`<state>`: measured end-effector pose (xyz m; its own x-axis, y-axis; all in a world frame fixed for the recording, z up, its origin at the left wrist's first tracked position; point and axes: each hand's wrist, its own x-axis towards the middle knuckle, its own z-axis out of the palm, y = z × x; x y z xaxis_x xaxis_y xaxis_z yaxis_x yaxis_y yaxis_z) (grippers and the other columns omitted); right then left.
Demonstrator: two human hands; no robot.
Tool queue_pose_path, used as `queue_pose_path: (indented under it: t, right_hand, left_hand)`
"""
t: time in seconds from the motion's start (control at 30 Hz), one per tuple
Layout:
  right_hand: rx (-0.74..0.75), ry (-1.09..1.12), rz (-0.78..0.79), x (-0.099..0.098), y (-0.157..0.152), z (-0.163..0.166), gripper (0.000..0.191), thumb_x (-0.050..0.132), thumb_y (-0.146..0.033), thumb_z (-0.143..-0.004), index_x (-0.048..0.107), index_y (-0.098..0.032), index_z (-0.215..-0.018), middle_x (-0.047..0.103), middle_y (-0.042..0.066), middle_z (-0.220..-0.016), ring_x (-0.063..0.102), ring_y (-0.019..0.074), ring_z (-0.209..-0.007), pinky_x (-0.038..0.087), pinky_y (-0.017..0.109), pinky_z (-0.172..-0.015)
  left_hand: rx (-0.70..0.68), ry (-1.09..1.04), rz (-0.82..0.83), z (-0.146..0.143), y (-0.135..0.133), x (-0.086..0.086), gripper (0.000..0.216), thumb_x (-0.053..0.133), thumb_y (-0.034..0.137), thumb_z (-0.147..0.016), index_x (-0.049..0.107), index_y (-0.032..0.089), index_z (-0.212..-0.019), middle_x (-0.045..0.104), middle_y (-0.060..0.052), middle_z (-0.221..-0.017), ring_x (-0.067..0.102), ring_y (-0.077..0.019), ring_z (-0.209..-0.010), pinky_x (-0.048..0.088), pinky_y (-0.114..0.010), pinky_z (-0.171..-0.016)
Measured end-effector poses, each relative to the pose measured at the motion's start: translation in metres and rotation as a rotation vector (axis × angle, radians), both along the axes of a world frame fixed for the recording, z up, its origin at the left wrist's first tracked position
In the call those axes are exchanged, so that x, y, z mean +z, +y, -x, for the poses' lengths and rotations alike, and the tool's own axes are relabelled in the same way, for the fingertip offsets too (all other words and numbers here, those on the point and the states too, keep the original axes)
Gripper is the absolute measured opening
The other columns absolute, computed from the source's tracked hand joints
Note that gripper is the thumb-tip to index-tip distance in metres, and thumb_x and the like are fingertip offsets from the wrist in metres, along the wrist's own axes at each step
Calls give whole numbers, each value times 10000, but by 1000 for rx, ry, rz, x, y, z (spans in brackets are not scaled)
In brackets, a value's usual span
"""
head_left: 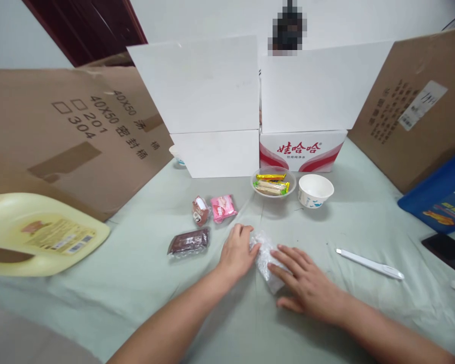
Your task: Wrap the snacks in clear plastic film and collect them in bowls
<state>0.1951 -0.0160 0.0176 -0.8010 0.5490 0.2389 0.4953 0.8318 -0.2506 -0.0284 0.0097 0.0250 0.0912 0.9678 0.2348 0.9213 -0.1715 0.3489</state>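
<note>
Table under a pale green cloth (144, 263), walled in by cardboard panels (60, 131) left and right, with white boxes (205, 86) at the back. A red-and-white carton (301, 150) sits under the right-hand white box.

Clear plastic bag (264, 253), crumpled, lies on the cloth near the front centre, between the two hands. Left hand (237, 250) is on its left edge with the fingers curled down and the tips hidden against the plastic, so I cannot tell if it pinches the bag or only touches it. Right hand (307, 283) lies flat, fingers straight and slightly spread, with the fingertips on the bag's lower right part, pressing rather than grasping.

Just left of the left hand is a brown snack pack (189, 242). Behind it are a pink snack pack (223, 208) and a small brown-and-white packet (200, 210), side by side. Further back, a clear bowl (273, 194) holds wrapped bars, with a white paper bowl (315, 190) just beside it on the right.

A white pen (369, 263) lies right of the right hand, apart from it. A yellow jug (41, 235) lies on its side at far left. A blue bag (440, 197) and a dark phone (449, 253) are at the right edge.
</note>
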Motion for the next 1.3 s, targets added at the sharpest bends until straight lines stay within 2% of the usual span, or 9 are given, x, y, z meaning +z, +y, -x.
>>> queue_pose_path:
  t: [0.1, 0.23, 0.33, 0.43, 0.67, 0.8, 0.93, 1.1, 1.3]
  right_hand:
    - [133, -114, 115, -2, -4, 3, 649, 614, -465, -849, 457, -157, -1398, 466, 149, -1439, 364, 313, -1344, 302, 487, -1095]
    - [113, -128, 195, -3, -5, 0, 600, 610, -410, -864, 453, -179, -1395, 453, 121, -1453, 373, 284, -1335, 322, 445, -1088]
    - [73, -69, 124, -3, 2, -5, 465, 604, -318, -877, 515, -187, -1314, 502, 122, -1389, 413, 260, -1284, 365, 414, -1044]
    - [36, -54, 37, -4, 8, -7, 184, 519, -239, -930, 618, -186, -1076, 631, 96, -1106, 536, 212, -1042, 437, 370, -895]
    - [196, -73, -103, 7, -3, 0, 194, 430, -158, -942, 597, -168, -845, 624, 69, -865, 522, 189, -852, 410, 356, -806]
    - [200, -175, 7, 14, -6, 0, 146, 477, -223, -926, 594, -170, -857, 631, 54, -842, 525, 182, -779, 412, 315, -699]
    - [236, -217, 84, 16, -2, -2, 190, 608, -314, -852, 610, -164, -968, 654, 82, -1002, 540, 231, -939, 428, 351, -796]
    - [201, -138, 226, 27, 0, -7, 231, 448, -137, -910, 643, -185, -1026, 680, 70, -949, 588, 189, -938, 432, 304, -818]
    - [-12, -70, 276, 30, 23, -3, 270, 373, -179, -960, 613, -181, -1082, 698, 76, -961, 650, 174, -826, 443, 271, -714]
  left_hand:
    - [-243, 64, -85, -2, 0, -1, 135, 519, 194, -890, 630, 178, -966, 607, -72, -962, 558, -228, -949, 459, -359, -848]
    - [-513, 112, -24, -3, 1, -10, 248, 559, 174, -882, 620, 231, -1116, 610, -70, -1165, 517, -243, -1091, 437, -393, -912]
    - [-523, 138, -31, -1, 4, -15, 313, 566, 217, -899, 578, 249, -1210, 565, -75, -1299, 463, -272, -1212, 381, -460, -987]
    - [-537, 127, -6, 0, 5, -16, 341, 548, 243, -916, 545, 237, -1257, 562, -79, -1335, 463, -266, -1252, 316, -497, -1049]
    - [-733, 99, 105, -4, -2, -15, 369, 489, 311, -947, 506, 257, -1312, 479, -50, -1449, 314, -253, -1407, 153, -545, -1141]
    - [-776, 88, 138, -6, -3, -16, 410, 452, 326, -962, 460, 260, -1366, 448, -48, -1472, 272, -244, -1429, 121, -540, -1154]
    - [-783, 74, 168, -6, -2, -15, 433, 437, 345, -970, 438, 253, -1393, 427, -58, -1485, 250, -235, -1439, 99, -523, -1166]
    - [-767, 58, 179, -6, -3, -15, 437, 464, 337, -959, 447, 255, -1388, 443, -65, -1475, 235, -252, -1443, 113, -554, -1158]
    - [-732, 13, 194, -7, -1, -14, 576, 477, 204, -903, 318, 231, -1456, 470, -86, -1451, 212, -260, -1449, 181, -560, -1147]
